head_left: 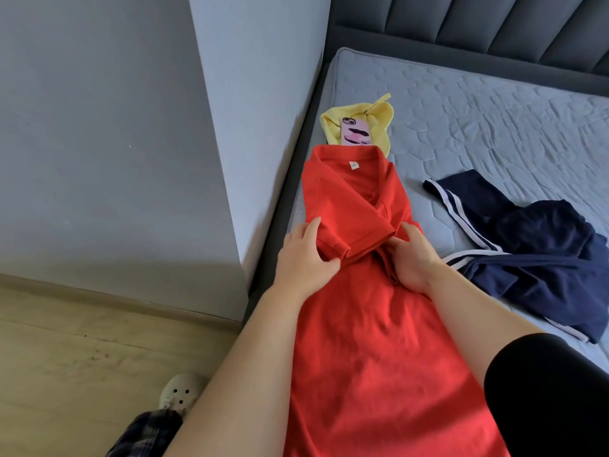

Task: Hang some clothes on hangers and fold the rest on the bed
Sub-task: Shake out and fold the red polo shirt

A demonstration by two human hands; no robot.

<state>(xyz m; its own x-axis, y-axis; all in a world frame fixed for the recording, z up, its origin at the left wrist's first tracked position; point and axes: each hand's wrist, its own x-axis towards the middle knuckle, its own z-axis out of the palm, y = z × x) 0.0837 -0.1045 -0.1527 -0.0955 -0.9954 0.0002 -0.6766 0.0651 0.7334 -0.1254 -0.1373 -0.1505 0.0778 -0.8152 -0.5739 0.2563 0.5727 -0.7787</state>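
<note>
A red polo shirt (372,331) lies lengthwise along the left side of the bed (478,103), collar at the far end, both sleeves folded in over its middle. My left hand (304,258) pinches the cuff of the upper folded sleeve. My right hand (412,258) grips a fold of the shirt's right edge beside the sleeves. A crumpled navy garment with white stripes (540,245) lies on the mattress to the right. Beyond the collar sits a yellow garment (382,118) with a pink phone (356,131) on top.
A grey wall corner (230,127) juts out close to the bed's left edge. A padded dark headboard (494,24) runs along the far side. Left of the bed is wooden floor (82,357), where my foot in a pale clog (179,390) stands.
</note>
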